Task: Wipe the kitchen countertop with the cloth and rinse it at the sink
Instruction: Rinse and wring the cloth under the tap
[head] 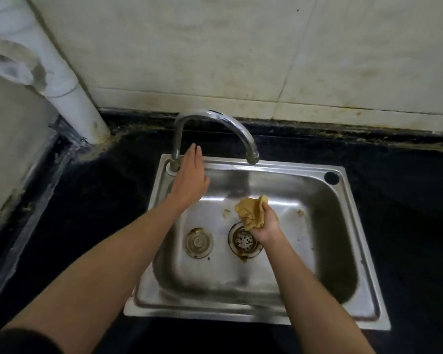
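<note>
Yellow cloth [251,212] gripped by right hand [262,223], left hand [191,178] flat, perhaps touching faucet [215,134]

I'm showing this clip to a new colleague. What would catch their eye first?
Probably the crumpled yellow cloth, gripped by the right hand over the steel sink, above its drain strainer. Next, the left hand, fingers straight, reaching toward the base of the curved chrome faucet at the sink's back left corner.
</note>
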Available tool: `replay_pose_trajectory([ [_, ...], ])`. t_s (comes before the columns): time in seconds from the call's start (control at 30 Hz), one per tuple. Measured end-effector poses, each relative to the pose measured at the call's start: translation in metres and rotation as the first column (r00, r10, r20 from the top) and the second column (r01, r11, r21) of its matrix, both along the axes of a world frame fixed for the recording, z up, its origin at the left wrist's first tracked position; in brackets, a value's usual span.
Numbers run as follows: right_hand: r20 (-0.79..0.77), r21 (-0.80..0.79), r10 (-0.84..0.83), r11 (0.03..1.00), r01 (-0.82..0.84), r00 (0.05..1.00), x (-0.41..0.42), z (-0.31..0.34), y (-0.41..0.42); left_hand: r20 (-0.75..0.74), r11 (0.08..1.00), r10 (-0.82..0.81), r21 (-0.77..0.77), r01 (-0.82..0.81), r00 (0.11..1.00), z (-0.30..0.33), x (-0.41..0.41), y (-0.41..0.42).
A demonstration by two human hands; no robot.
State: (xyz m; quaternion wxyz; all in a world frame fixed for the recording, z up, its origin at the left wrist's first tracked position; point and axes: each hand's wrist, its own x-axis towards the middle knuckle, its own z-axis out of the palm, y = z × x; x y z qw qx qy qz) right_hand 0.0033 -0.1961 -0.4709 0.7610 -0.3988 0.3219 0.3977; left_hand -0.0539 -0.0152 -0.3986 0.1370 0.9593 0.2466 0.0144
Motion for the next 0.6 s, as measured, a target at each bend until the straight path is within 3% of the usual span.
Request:
replay_pose_trajectory([
  [0.1, -0.062, 0.120, -0.121, 0.985, 0.128, 0.991, 0.002, 0.000, 0.005, 0.007, 0.997, -0.006, -0.074, 0.006, 1.000, -0.001, 0.013, 0.006],
  [0.23, -0.093, 0.144, -0.180, 0.971, 0.192, 0.979, 0.005, 0.000, 0.008, 0.069, 0.985, 0.024, -0.170, -0.012, 0.997, -0.001, 0.013, 0.004],
  [0.4, -0.095, 0.203, -0.226, 0.949, 0.241, 0.970, 0.012, 0.010, 0.013, 0.060, 0.990, -0.056, -0.123, 0.063, 0.997, -0.008, -0.011, -0.006],
  [0.6, -0.087, 0.180, -0.199, 0.960, 0.212, 0.976, 0.022, 0.016, 0.025, -0.087, 0.985, -0.159, -0.080, 0.152, 0.983, -0.026, -0.030, -0.007],
])
